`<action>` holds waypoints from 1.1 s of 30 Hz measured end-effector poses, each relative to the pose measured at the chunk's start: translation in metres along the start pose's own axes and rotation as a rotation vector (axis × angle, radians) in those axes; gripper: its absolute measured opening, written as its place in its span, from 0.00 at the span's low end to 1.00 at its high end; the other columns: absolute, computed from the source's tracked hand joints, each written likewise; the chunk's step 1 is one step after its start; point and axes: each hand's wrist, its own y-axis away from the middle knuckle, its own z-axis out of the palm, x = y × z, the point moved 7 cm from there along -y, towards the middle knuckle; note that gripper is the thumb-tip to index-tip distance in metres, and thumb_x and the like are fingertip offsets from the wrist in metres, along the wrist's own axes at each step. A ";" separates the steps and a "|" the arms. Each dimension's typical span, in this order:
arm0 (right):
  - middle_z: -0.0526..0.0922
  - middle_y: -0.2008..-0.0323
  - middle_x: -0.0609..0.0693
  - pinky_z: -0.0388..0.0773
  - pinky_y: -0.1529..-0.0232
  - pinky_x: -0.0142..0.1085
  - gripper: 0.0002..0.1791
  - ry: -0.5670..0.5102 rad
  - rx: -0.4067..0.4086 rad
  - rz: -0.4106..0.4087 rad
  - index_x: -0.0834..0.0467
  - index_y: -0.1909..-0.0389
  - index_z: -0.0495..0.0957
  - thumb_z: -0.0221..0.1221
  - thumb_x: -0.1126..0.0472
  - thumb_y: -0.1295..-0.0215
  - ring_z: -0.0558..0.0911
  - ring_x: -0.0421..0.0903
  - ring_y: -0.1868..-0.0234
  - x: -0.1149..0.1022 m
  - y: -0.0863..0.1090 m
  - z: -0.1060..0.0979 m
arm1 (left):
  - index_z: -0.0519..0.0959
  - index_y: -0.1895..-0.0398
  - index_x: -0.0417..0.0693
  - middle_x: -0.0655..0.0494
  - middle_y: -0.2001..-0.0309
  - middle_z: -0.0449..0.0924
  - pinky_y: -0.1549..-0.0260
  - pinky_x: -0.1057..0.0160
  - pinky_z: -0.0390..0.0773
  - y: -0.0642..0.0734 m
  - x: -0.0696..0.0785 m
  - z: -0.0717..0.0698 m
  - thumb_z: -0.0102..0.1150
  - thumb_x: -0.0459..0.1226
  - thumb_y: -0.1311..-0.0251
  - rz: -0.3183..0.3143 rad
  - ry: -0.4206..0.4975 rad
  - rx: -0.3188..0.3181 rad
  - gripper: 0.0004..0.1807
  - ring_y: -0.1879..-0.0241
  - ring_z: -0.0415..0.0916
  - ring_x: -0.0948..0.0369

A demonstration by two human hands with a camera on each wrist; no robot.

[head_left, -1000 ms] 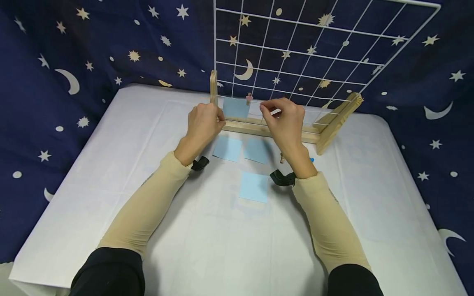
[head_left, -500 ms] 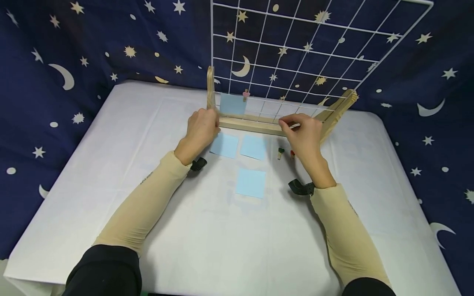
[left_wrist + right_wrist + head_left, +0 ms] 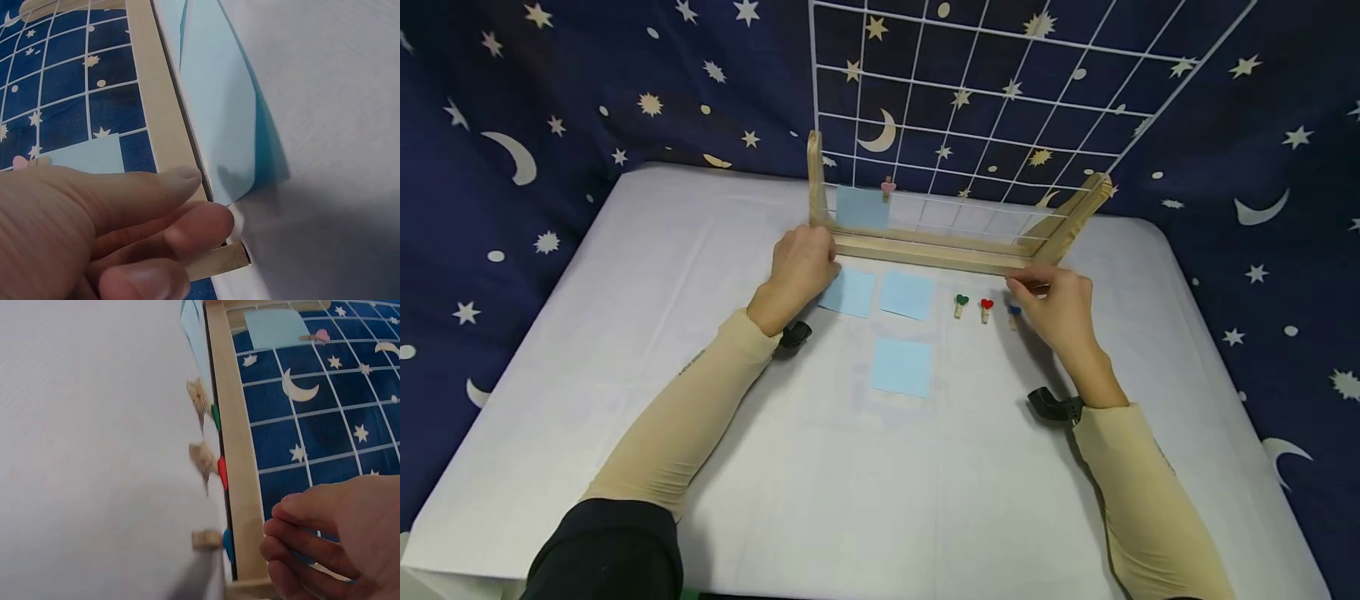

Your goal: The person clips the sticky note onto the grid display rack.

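Observation:
A blue paper note (image 3: 862, 207) hangs on the white wire grid (image 3: 950, 132), pinned by a clothespin with a pink heart (image 3: 887, 188). My left hand (image 3: 802, 262) hovers by the stand's left foot, at the edge of the left note (image 3: 848, 292) on the table; nothing shows between its loosely bent fingers. My right hand (image 3: 1058, 306), its fingers loosely bent and holding nothing visible, is just right of the clothespin with a blue heart (image 3: 1014, 315). Clothespins with a red heart (image 3: 987, 310) and a green heart (image 3: 961, 305) lie left of that one.
Two more blue notes lie on the table, one beside the left note (image 3: 907, 295) and one nearer me (image 3: 901, 367). The grid stands in a wooden base (image 3: 928, 252). A starry dark blue cloth (image 3: 647, 83) hangs behind the white tabletop (image 3: 820, 492).
My right hand has moved right and toward me, away from the grid, uncovering the heart clothespins. The left hand has come slightly down from the stand. The head view has shifted a little.

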 end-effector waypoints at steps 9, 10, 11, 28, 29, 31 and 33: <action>0.92 0.61 0.59 0.85 0.59 0.44 0.08 0.048 -0.095 0.048 0.61 0.56 0.91 0.69 0.62 0.31 0.90 0.56 0.59 0.012 0.010 0.002 | 0.90 0.74 0.41 0.44 0.67 0.90 0.68 0.48 0.84 0.002 0.001 0.000 0.73 0.32 0.40 0.018 0.006 0.001 0.06 0.65 0.85 0.45; 0.92 0.61 0.59 0.85 0.59 0.43 0.08 0.056 -0.098 0.047 0.61 0.57 0.91 0.69 0.62 0.31 0.90 0.56 0.60 0.013 0.011 0.002 | 0.90 0.74 0.41 0.44 0.67 0.90 0.68 0.48 0.84 0.002 0.001 0.000 0.73 0.32 0.40 0.021 0.006 0.000 0.06 0.65 0.85 0.45; 0.92 0.61 0.59 0.84 0.59 0.42 0.08 0.059 -0.104 0.048 0.61 0.57 0.91 0.69 0.62 0.31 0.90 0.56 0.60 0.014 0.012 0.002 | 0.90 0.74 0.41 0.44 0.68 0.90 0.68 0.48 0.84 0.002 0.002 0.000 0.74 0.32 0.41 0.024 0.009 0.001 0.06 0.66 0.85 0.45; 0.90 0.64 0.56 0.71 0.67 0.22 0.09 0.000 -0.245 0.097 0.59 0.59 0.91 0.75 0.59 0.36 0.84 0.48 0.66 0.026 0.019 0.005 | 0.84 0.80 0.43 0.46 0.74 0.86 0.74 0.50 0.80 0.004 0.003 -0.005 0.67 0.25 0.43 0.036 -0.010 0.049 0.11 0.72 0.81 0.47; 0.90 0.66 0.56 0.71 0.67 0.21 0.10 -0.003 -0.248 0.096 0.60 0.59 0.91 0.75 0.59 0.37 0.83 0.48 0.66 0.026 0.020 0.005 | 0.84 0.80 0.43 0.46 0.74 0.86 0.74 0.50 0.80 0.004 0.003 -0.005 0.67 0.25 0.43 0.035 -0.009 0.047 0.11 0.72 0.81 0.47; 0.89 0.67 0.56 0.71 0.68 0.21 0.11 -0.005 -0.257 0.098 0.61 0.59 0.90 0.76 0.59 0.37 0.82 0.46 0.68 0.028 0.020 0.005 | 0.83 0.80 0.43 0.46 0.74 0.86 0.74 0.50 0.80 0.004 0.004 -0.004 0.67 0.25 0.43 0.034 -0.010 0.046 0.11 0.72 0.81 0.47; 0.89 0.68 0.56 0.71 0.69 0.21 0.11 -0.003 -0.268 0.105 0.62 0.60 0.89 0.75 0.59 0.37 0.81 0.44 0.69 0.029 0.021 0.005 | 0.83 0.81 0.43 0.46 0.74 0.86 0.74 0.50 0.80 0.004 0.004 -0.004 0.67 0.25 0.43 0.037 -0.008 0.049 0.11 0.72 0.81 0.48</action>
